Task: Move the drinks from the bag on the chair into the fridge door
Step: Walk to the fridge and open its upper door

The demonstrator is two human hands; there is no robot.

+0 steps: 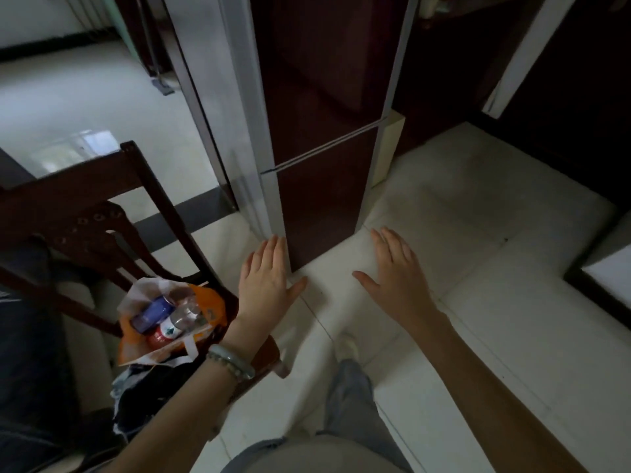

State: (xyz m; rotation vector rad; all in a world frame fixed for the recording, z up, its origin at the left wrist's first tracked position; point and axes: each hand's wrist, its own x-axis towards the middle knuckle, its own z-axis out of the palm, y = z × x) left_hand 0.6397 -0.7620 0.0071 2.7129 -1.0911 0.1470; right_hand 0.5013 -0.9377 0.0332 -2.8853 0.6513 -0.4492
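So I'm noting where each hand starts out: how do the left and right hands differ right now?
The left hand hovers right beside the bag on the chair, while the right hand is over bare floor. The left wrist wears a pale bead bracelet; the right wrist is bare. The left fingertips overlap the closed fridge corner; the right's do not. Both are open, palm-down and empty.

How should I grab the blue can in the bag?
Probably around its round middle, coming from above. The blue can lies tilted on its side in the open top of the orange bag, beside a clear bottle. Its side faces up, so fingers can wrap it there. Both hands are empty.
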